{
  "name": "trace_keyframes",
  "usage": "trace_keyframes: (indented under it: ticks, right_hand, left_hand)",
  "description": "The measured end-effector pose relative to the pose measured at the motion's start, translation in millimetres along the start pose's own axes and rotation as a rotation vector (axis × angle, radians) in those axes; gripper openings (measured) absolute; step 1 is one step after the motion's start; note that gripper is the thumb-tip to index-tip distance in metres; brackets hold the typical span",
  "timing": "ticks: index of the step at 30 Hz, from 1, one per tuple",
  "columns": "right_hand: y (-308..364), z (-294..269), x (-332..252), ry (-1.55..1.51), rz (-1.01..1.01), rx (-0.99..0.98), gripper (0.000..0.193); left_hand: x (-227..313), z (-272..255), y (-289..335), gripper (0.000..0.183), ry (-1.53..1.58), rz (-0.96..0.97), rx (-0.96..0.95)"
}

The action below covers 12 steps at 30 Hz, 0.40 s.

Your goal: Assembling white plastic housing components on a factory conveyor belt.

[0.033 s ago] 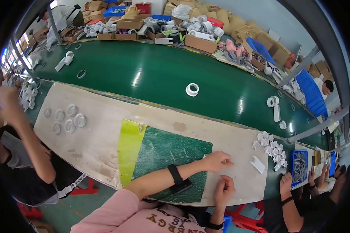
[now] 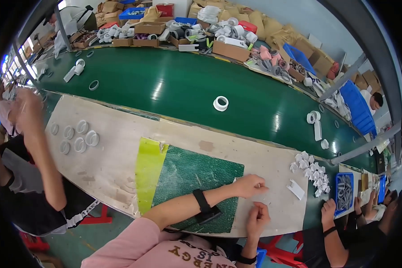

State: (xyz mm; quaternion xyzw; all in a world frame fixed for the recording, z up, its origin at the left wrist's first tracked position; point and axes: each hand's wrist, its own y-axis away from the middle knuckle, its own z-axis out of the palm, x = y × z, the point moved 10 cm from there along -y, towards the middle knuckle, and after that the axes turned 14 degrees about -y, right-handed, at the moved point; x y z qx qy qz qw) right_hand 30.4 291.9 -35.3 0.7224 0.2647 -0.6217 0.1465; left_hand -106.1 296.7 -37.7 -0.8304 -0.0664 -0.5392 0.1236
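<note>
My left arm, with a dark wrist strap, reaches across the green mat. My left hand is just past the mat's right edge, above the beige work surface. Its fingers are curled and pinched together; I cannot make out what they hold, if anything. Just below it, near the table's front edge, my right hand has its fingers bent and closed, their inner side hidden. A white plastic channel-shaped piece lies to the right of both hands. Beyond it is a heap of small white pronged plastic parts.
Several clear rings lie at left, and a yellow-green strip borders the mat. On the green conveyor belt sits a white ring. A blue tray of grey rings is at right. Co-workers' arms flank me.
The co-worker's arm at left has swung to the right and its hand is blurred. Both my hands and the parts near them stay in place.
</note>
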Motion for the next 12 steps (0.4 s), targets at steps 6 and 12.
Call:
trace_keyframes:
  ticks: [6, 12]
  right_hand:
    - [1.7, -5.1, 12.0, 0.089, -0.079, -0.004, 0.012]
    - [4.7, 6.9, -21.2, 0.24, -0.118, 0.003, 0.021]
  left_hand:
    - [-7.4, 2.4, 1.5, 0.028, -0.048, 0.026, 0.058]
    - [-12.4, 22.7, -11.7, 0.028, 0.001, 0.076, 0.109]
